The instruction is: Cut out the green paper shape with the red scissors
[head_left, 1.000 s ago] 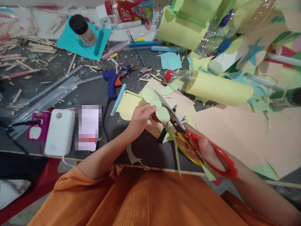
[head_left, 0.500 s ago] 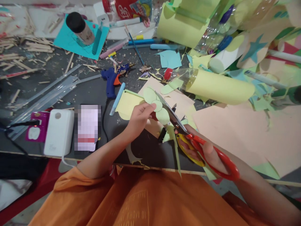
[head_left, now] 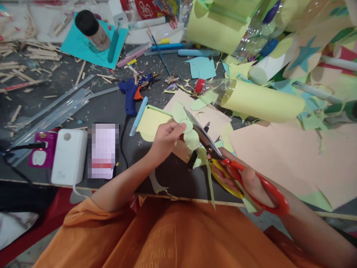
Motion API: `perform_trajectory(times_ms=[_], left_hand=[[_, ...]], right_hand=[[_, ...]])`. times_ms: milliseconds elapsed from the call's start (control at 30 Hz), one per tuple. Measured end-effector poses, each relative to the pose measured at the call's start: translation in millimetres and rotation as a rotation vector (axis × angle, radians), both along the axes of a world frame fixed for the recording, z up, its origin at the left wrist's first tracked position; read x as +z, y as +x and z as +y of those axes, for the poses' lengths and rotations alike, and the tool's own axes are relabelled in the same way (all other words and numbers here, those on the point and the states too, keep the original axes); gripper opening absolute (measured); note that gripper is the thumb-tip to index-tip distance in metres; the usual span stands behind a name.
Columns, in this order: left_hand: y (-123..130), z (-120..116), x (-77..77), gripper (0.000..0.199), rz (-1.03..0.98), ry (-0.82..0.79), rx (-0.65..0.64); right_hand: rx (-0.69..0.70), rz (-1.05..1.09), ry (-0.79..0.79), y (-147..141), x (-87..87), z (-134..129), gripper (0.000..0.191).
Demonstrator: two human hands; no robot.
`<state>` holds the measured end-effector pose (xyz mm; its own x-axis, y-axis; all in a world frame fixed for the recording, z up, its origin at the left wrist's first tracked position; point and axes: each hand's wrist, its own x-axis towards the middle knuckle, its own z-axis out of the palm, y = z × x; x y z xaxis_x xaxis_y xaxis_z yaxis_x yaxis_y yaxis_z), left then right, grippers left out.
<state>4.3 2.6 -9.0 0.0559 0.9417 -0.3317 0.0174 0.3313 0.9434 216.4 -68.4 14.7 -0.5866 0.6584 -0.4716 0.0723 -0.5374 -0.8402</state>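
Note:
Between the thumb and fingers of my left hand (head_left: pixel 169 137) is a pale green paper cutout (head_left: pixel 191 139) with rounded, petal-like lobes. My right hand (head_left: pixel 245 180) grips scissors (head_left: pixel 213 149) by their red and yellow handles. The scissor blades point up and left, right beside the cutout's edge; whether they touch the paper I cannot tell. A thin green paper strip (head_left: pixel 211 186) hangs down below the blades. Under the hands lies a beige paper sheet (head_left: pixel 220 119), with a black pen (head_left: pixel 192 160) partly hidden by the cutout.
A blue glue gun (head_left: pixel 129 95) lies left of my hands, its cable running toward me. A yellow-wrapped bottle (head_left: pixel 264 100) rests to the right. A phone (head_left: pixel 103 149) and a white power bank (head_left: pixel 69 156) sit at the left front. Wood sticks (head_left: pixel 41 54) and paper scraps litter the back.
The cutout has shifted very slightly in my left hand. The red scissor handle has swung a little outward to the right. The view has moved slightly.

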Motion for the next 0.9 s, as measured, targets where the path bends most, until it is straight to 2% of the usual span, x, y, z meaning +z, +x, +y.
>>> perform_trajectory(times_ms=[133, 333, 500, 900], left_hand=[[0, 0, -1.0, 0.034, -0.012, 0.000, -0.006], [0, -1, -3.0, 0.035, -0.032, -0.006, 0.019], [1, -1, 2.3, 0.034, -0.073, -0.047, 0.030], [-3, 1, 1.8, 0.033, -0.108, -0.010, -0.042]], right_hand=[[0.020, -0.015, -0.065, -2, 2.8, 3, 0.078], [-0.016, -0.067, -0.019, -4, 7.6, 4, 0.076], [0.019, -0.114, 0.026, -3, 11.0, 4, 0.073], [0.052, -0.104, 0.088, -1, 14.4, 5, 0.065]])
